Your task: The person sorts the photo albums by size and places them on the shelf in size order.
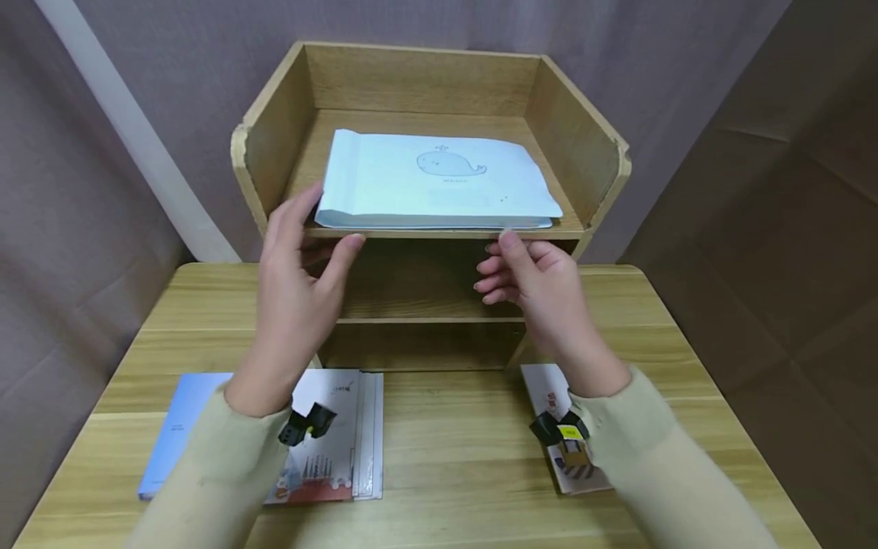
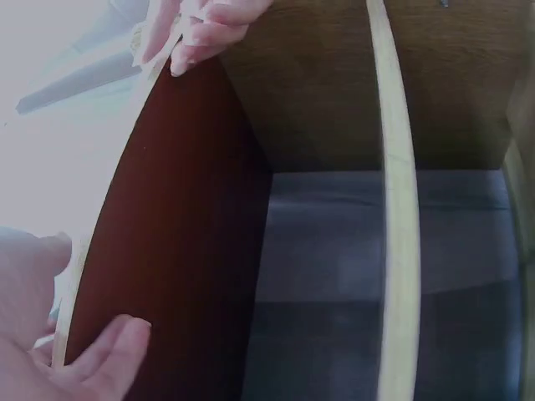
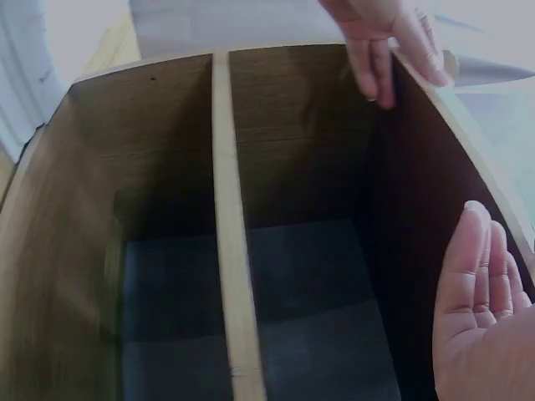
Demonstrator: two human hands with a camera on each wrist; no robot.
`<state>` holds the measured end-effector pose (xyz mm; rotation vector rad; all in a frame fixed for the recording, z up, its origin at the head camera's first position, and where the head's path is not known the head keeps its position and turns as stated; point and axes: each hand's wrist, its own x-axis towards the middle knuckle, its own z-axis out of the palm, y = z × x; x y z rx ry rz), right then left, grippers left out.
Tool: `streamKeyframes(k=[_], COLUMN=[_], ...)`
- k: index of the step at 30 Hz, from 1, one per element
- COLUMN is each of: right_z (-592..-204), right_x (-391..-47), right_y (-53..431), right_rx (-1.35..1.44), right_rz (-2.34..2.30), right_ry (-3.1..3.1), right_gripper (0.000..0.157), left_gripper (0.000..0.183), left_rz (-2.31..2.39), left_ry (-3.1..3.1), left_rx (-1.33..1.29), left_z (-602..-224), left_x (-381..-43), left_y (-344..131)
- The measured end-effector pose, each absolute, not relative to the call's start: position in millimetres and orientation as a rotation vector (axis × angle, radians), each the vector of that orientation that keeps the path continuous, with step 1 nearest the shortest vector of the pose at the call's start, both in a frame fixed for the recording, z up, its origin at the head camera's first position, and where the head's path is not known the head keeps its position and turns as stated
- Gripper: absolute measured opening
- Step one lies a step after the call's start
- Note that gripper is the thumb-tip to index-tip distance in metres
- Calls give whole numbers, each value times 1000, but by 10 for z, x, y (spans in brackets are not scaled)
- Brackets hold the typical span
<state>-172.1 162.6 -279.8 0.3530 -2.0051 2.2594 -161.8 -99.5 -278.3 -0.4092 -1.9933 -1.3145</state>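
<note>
A pale blue notebook [image 1: 439, 183] with a whale drawing lies flat on the top shelf of a wooden desk rack [image 1: 418, 122], its near edge along the shelf's front lip. At the notebook's left side is my left hand [image 1: 295, 267], fingers spread about the shelf corner and thumb near the front edge. My right hand [image 1: 542, 290] is at the shelf's front edge on the right. Its thumb tip is beside the notebook's lower edge, with the other fingers loosely bent below the board. Both wrist views show fingers on either side of this board.
On the tabletop [image 1: 446, 457], a blue book [image 1: 171, 435] and several overlapping books [image 1: 336, 435] lie at the left, partly behind my left arm. Another book [image 1: 549, 389] lies under my right wrist. A middle divider [image 3: 230, 209] separates the rack's lower compartments. Grey curtains [image 1: 425, 23] hang behind.
</note>
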Motion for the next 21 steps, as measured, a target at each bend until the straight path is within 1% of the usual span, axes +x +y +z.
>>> streamKeyframes(k=[6,9,14,17,21], right_z=[-2943,-3054,-3269,-3393,-3546], right_x=[-1652,-1613,-1539,-1483,-1417], right_y=[1579,1553,1522,1486,1428], right_rx=[456,504,581,588,555], right_rz=[2127,2105,2065,2048,2060], right_ry=[-2158,-2198,-2262,-2305,-2366], right_gripper=[33,31,24,21,22], left_gripper=[58,61,57,66,77], left_rz=[-1340,-1308,-1299,-1295,-1289], left_ry=[-1770,-1759,-1807,-1866,-2018], left_rx=[-580,-612,-669,-696,-667], left_z=[-2919,-3019,-3196,-3324,-3499], left_x=[-1478,-1379,-1230,-1170,-1074], left_y=[-1043,-1102,-1202,-1262,-1347])
